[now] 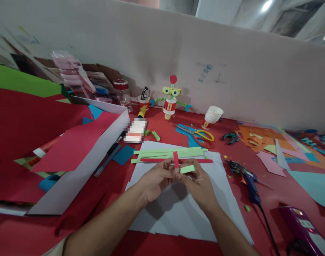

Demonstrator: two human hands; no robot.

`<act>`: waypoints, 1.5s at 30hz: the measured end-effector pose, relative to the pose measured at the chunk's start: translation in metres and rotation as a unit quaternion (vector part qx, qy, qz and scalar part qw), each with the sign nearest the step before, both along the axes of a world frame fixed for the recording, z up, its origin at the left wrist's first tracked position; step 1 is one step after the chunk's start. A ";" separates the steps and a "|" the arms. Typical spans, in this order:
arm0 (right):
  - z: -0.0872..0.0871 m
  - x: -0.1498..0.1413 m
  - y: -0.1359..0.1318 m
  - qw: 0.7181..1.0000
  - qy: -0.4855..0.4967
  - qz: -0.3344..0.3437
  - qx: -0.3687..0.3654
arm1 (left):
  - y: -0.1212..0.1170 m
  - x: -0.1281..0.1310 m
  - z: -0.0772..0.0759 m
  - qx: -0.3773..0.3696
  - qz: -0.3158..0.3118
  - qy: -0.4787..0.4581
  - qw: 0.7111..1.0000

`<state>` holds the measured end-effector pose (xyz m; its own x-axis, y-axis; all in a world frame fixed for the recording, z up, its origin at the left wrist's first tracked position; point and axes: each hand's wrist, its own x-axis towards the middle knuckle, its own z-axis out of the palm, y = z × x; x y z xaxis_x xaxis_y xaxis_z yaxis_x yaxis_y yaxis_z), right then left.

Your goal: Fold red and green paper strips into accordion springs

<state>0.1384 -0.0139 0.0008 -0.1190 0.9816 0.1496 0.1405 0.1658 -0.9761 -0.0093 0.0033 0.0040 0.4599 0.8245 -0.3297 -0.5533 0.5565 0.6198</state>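
Over a white sheet [175, 209], my left hand [158, 177] and my right hand [196, 181] meet fingertip to fingertip. Both pinch folded paper strips: a red strip [176, 160] points up between them, and a light green strip [187, 169] sticks out to the right across my right fingers. The fold where the two strips meet is partly hidden by my fingertips. Just beyond the hands lie several light green paper strips [173, 153] with a red strip [202, 161] along their near side.
A paper-cup robot figure [169, 105] stands at the back, near stacked cups [213, 115]. Scissors [197, 134] and pliers [230, 138] lie beyond the sheet. A glue gun [250, 185] with its cord is on the right. At left, a white box [82, 160] holds coloured paper.
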 end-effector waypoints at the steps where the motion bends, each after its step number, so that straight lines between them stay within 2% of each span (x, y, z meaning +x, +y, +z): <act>1: 0.001 0.000 0.000 1.000 -0.005 0.003 0.010 | 0.001 -0.001 0.000 -0.002 -0.007 -0.009 1.000; 5: 0.003 -0.001 -0.001 0.998 -0.044 0.006 0.041 | 0.001 -0.002 0.002 -0.016 -0.020 -0.030 0.999; 9: 0.005 0.001 -0.002 0.994 -0.079 0.007 0.070 | 0.001 -0.003 0.006 0.003 -0.046 -0.045 0.998; 16: 0.007 0.004 -0.003 0.994 -0.069 0.036 0.071 | 0.003 -0.011 0.007 0.046 -0.071 -0.017 0.996; 23: 0.007 0.001 -0.003 0.993 -0.073 0.036 0.082 | 0.002 -0.007 0.005 0.041 -0.035 -0.008 0.999; 26: 0.009 0.001 -0.002 0.993 -0.072 0.054 0.076 | 0.000 -0.002 0.002 0.021 -0.015 -0.030 0.999; 30: 0.013 0.003 -0.002 0.990 -0.090 0.080 0.074 | -0.003 0.000 0.002 -0.009 0.021 -0.008 1.000; 37: 0.014 0.003 -0.004 0.985 -0.128 0.055 0.100 | -0.004 -0.003 0.011 0.021 -0.021 -0.020 0.999; 45: 0.009 0.002 -0.005 0.978 -0.138 0.059 0.148 | -0.005 -0.002 0.006 0.018 0.013 0.029 0.999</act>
<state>0.1406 -0.0184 0.0102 -0.3044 0.8773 0.3711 0.3545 0.4660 -0.8107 -0.0117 -0.0018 0.0105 0.4186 0.8479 -0.3252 -0.5305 0.5189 0.6703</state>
